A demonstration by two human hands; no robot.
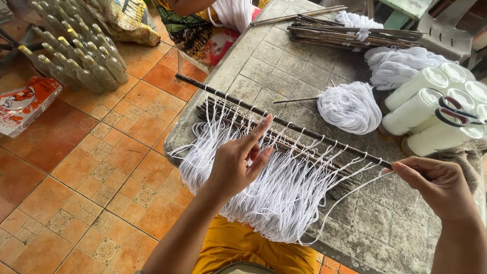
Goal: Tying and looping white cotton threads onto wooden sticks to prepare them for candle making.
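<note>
grey table [284, 56], stick bundles [355, 35], yarn skeins [350, 107]

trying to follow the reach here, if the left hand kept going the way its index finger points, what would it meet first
The left hand points its index finger up and to the right. It would most likely meet the dark stick strung with white cords first, as the fingertip is nearly on it. Depth is unclear from this one view.

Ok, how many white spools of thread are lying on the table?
5 show: one upper left, one lower left, one at the top, one under the scissors, one at the frame edge. More may be hidden.
</note>
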